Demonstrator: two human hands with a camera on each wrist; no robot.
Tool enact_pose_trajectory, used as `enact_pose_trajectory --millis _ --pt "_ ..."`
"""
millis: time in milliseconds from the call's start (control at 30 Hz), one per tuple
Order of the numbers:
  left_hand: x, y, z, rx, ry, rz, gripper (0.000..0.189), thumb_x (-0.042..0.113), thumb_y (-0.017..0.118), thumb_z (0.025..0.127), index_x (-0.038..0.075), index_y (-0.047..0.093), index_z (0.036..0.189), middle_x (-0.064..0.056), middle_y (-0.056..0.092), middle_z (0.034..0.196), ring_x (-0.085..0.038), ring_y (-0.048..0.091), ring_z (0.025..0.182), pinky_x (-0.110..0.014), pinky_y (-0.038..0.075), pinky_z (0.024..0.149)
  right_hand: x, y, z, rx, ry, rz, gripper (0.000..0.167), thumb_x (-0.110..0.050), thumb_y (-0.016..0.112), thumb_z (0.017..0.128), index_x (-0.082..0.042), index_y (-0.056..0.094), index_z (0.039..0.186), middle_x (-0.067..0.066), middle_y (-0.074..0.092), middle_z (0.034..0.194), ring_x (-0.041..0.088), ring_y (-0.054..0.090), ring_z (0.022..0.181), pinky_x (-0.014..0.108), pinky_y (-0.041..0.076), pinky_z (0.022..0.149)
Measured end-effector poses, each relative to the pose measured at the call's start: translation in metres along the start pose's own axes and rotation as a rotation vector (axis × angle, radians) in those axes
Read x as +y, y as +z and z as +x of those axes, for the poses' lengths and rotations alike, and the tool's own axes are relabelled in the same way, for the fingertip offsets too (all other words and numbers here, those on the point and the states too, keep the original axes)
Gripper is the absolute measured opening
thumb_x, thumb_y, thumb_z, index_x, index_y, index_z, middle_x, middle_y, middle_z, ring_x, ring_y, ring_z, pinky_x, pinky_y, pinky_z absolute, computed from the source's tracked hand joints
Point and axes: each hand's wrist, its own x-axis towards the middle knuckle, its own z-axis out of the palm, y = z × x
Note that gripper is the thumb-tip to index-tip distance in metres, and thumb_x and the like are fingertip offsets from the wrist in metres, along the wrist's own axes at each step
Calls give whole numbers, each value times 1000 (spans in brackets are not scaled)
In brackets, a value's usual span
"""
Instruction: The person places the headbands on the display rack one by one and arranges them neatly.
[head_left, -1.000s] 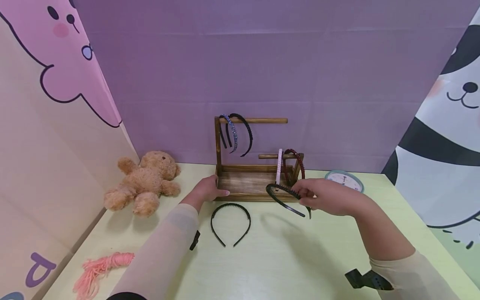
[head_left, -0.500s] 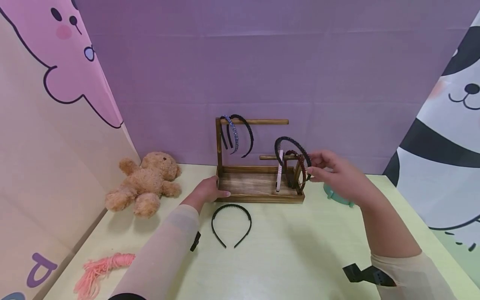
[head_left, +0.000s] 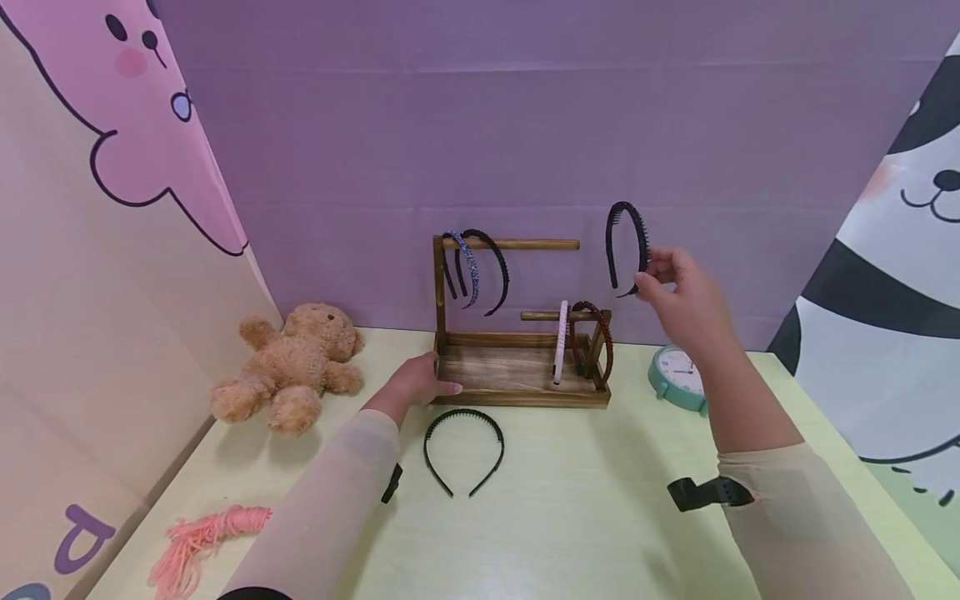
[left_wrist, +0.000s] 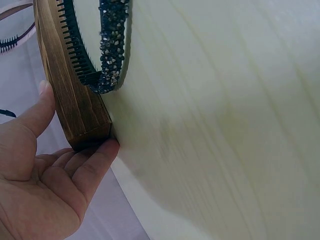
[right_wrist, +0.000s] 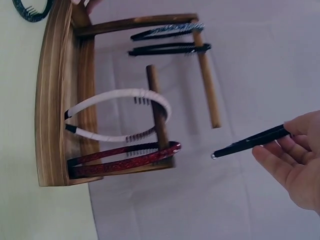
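My left hand [head_left: 414, 379] grips the left end of a wooden headband rack [head_left: 491, 398], its thumb along the front of the tray. High on the right, a black toothed headband [head_left: 642, 235] is pinched in my right hand [head_left: 686, 300], apart from the free end of the rack's upper bar [head_left: 547, 244]. That bar carries a blue glittery headband [head_left: 472, 267] and a black headband [head_left: 502, 275] near its post. On the lower bar [head_left: 536, 316] hang a white-pink headband [head_left: 560, 346] and a dark red headband [head_left: 607, 342]. Another black headband [head_left: 465, 412] lies before the rack, beaded in the left wrist view.
A brown teddy bear [head_left: 292, 358] lies on the table [head_left: 570, 517] at the left, with a pink yarn bundle [head_left: 202, 542] nearer. A teal clock [head_left: 672, 387] stands right of the rack, partly behind my right forearm. A purple backdrop [head_left: 375, 150] rises behind.
My right hand has lifted the black headband from low in front of the rack, up past the lower bar to upper-bar height at the right. My left hand stays on the rack.
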Motion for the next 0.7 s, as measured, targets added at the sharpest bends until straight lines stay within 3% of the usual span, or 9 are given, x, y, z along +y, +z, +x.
enact_pose_trajectory --millis 133,233,400,700 --pt "0 -1 -2 0 0 -1 88 42 72 89 1 28 154 -18 38 154 -32 36 143 -45 32 117 6 12 19 43 2 -16 56 -42 48 101 -6 44 144 12 59 116 28 65 102 30 47 81" --pt "0 -2 -3 0 6 -5 87 41 71 89 1 28 153 -18 38 154 -32 36 142 -45 32 117 9 24 32 47 11 -12 52 -36 49 102 -3 45 143 15 59 116 29 64 105 31 49 81" --pt "1 -2 -4 -2 15 0 86 41 71 90 0 28 153 -18 39 154 -32 37 142 -45 32 116 10 46 46 -8 38 21 50 -29 50 103 -2 42 143 18 57 120 33 60 112 45 49 91" --pt "3 -4 -7 -3 11 -4 86 40 71 90 1 28 153 -18 38 154 -32 36 143 -44 32 117 -7 86 59 -131 47 92 49 -25 49 104 -1 38 145 19 53 129 33 56 117 47 49 95"
